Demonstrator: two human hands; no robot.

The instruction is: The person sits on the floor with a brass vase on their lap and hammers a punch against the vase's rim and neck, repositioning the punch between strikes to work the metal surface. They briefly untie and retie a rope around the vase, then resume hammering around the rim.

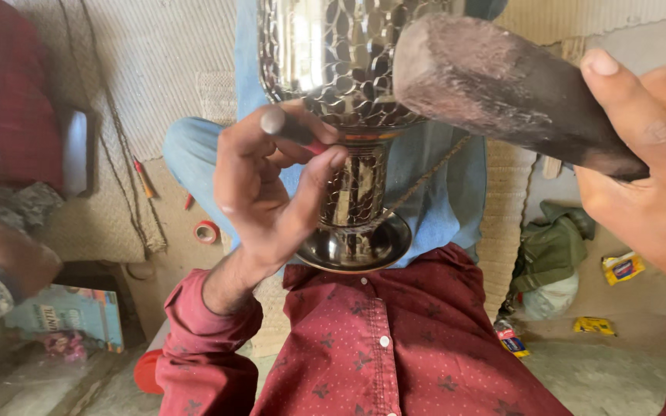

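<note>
Fingers of left hand [267, 192] grip a punch [290, 129] against the dimpled, shiny metal vase [341, 62]; right hand [645, 162] grips a mallet [502, 85].

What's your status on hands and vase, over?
Left hand pinches punch against vase neck. Right hand grips mallet, raised beside vase. Vase rests in lap. Nothing between mallet and punch.

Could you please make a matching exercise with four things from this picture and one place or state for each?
Things:
1. punch
2. wooden mallet
3. hammered metal vase
4. red tape roll

Places or states:
A. gripped in the right hand
B. lying on the floor
C. pinched in the left hand
D. resting on the lap

Pairs: 1-C, 2-A, 3-D, 4-B
</note>
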